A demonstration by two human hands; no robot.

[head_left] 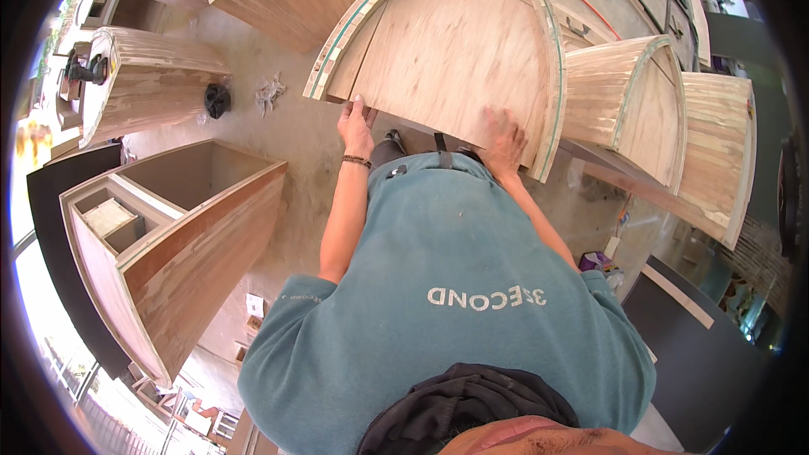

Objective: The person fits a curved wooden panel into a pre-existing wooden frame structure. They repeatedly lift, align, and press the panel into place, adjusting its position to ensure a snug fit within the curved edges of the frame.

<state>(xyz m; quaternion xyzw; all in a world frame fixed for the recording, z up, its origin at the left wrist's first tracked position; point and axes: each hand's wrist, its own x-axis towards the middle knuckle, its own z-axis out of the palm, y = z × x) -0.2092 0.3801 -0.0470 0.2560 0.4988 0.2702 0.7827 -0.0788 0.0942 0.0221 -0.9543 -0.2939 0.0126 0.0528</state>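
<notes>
In front of me is a plywood cabinet (552, 42) with a curved, pale-edged rim and a thin green line along it. A light plywood panel (447, 50) fills the space inside the curve. My left hand (356, 128) grips the panel's near edge at the left corner, thumb on top and the other fingers partly hidden below. My right hand (504, 139) rests on the panel near its right corner, fingers spread and slightly blurred. A narrow gap shows along the panel's left side.
An open wooden cabinet (202, 227) stands at the left. More plywood cabinets (160, 80) are at the far left, and others (704, 147) stand close on the right. A black bag (217, 100) and crumpled scraps (270, 94) lie on the floor. A dark board (683, 345) is at the lower right.
</notes>
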